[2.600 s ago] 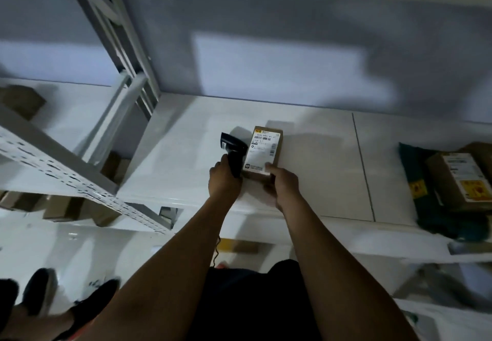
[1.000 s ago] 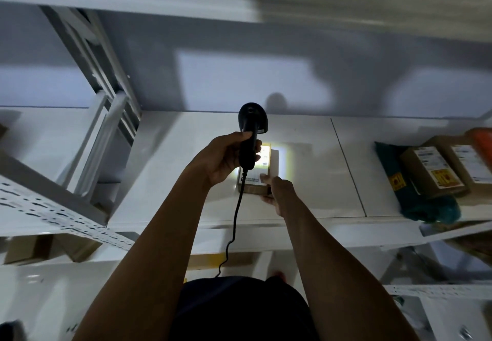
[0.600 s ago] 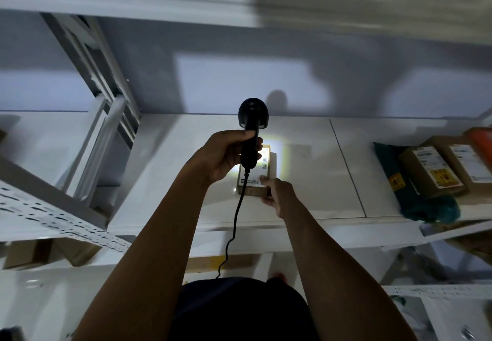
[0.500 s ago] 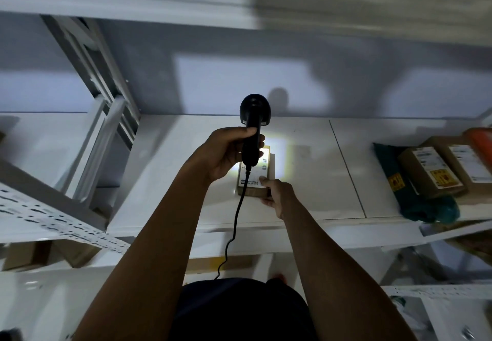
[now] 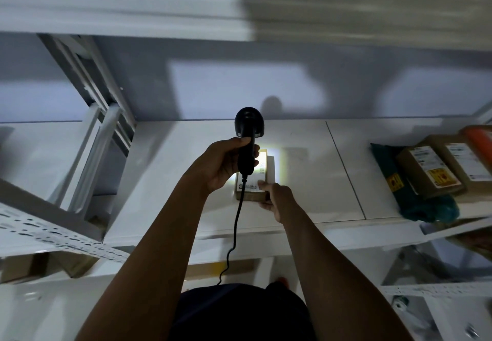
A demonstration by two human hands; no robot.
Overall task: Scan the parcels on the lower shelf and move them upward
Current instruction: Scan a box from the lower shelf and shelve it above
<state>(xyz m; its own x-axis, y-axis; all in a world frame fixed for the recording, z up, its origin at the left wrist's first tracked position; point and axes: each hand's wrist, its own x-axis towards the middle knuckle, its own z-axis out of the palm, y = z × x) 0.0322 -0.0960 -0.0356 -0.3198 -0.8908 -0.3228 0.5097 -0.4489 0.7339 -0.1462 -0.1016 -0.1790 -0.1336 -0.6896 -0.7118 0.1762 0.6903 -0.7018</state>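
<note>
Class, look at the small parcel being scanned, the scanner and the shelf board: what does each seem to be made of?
Small parcel: likely brown cardboard, matte, with a white paper label.
Scanner: apparently black moulded plastic, slight sheen, trailing a cable.
Shelf board: smooth white surface with a faint sheen, perhaps painted metal or laminate; unclear.

A black scanner (image 5: 249, 138) with a black cord (image 5: 235, 231) is seen above a brown cardboard parcel (image 5: 253, 181), whose white label is printed with dark barcode stripes and washed pale yellow-white by a light patch. The shelf (image 5: 306, 170) is white, and its perforated upright (image 5: 53, 234) is white with dark slots. At the right, a dark green bag (image 5: 415, 202) with a yellow tag is overlaid by brown boxes (image 5: 431, 170) bearing white labels and a yellow-and-red sticker, beside an orange item (image 5: 479, 138).
</note>
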